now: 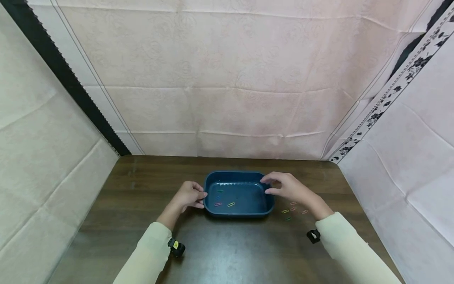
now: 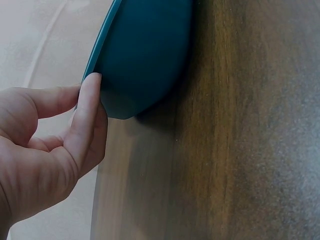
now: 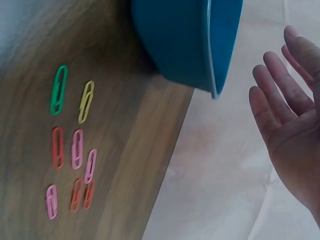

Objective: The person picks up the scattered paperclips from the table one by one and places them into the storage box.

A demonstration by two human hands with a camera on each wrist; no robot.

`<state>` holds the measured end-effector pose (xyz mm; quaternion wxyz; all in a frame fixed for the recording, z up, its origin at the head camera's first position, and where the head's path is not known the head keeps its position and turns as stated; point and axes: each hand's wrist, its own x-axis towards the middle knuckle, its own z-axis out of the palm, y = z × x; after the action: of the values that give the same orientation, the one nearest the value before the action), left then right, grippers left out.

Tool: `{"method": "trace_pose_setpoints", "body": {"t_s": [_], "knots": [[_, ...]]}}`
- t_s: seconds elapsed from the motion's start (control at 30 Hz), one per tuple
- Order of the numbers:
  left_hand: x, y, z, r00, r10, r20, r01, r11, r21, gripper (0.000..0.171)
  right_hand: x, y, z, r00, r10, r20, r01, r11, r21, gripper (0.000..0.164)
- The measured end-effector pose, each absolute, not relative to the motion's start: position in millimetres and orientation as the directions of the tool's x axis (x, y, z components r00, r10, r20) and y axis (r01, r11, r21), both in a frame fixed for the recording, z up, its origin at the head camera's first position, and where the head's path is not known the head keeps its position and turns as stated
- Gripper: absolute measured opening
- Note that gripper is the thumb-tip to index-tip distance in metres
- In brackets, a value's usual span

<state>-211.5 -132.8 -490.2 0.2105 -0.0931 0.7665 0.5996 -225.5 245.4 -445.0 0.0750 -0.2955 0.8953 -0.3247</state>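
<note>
A dark blue rectangular tray [image 1: 237, 213] stands on the wooden table, with several coloured paper clips inside, among them a yellow paper clip [image 1: 231, 204] and a pink paper clip [image 1: 218, 204]. My left hand [image 1: 192, 195] pinches the tray's left rim between thumb and fingers, as the left wrist view shows close up. Over the tray's right rim, my right hand [image 1: 286, 187] has its fingers loosely bent and holds nothing; in the right wrist view this hand [image 3: 295, 105] is apart from the rim. Several more paper clips lie on the table right of the tray, including a green paper clip [image 3: 58, 90].
The brown wooden table [image 1: 227, 252] reaches back to a pale cloth wall [image 1: 227, 110]. Cloth also hangs along the left and right sides. Each wrist wears a small black camera, one of them the left wrist camera [image 1: 176, 247].
</note>
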Motion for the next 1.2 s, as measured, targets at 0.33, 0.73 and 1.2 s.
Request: {"method": "trace_pose_setpoints", "body": {"t_s": [0.33,0.73,1.2], "knots": [[-213.0,-132.6,-491.8,-0.897,0.103,-0.431,-0.393,0.262,0.881,0.019,-215.5,276.1,-448.7,-0.851,-0.517,0.097,-0.459,0.640,-0.616,0.038],[-214.4,-133.0,-493.3,-0.895,0.108,-0.433,-0.393,0.268,0.880,0.020,-210.3,306.8,-461.7,-0.883,-0.463,0.079,-0.416,0.694,-0.588,0.038],[-214.5,-133.1,-492.0,-0.896,0.108,-0.430,-0.389,0.275,0.879,0.019,-211.6,334.2,-489.3,-0.908,-0.418,0.011,-0.354,0.755,-0.552,0.032]]}}
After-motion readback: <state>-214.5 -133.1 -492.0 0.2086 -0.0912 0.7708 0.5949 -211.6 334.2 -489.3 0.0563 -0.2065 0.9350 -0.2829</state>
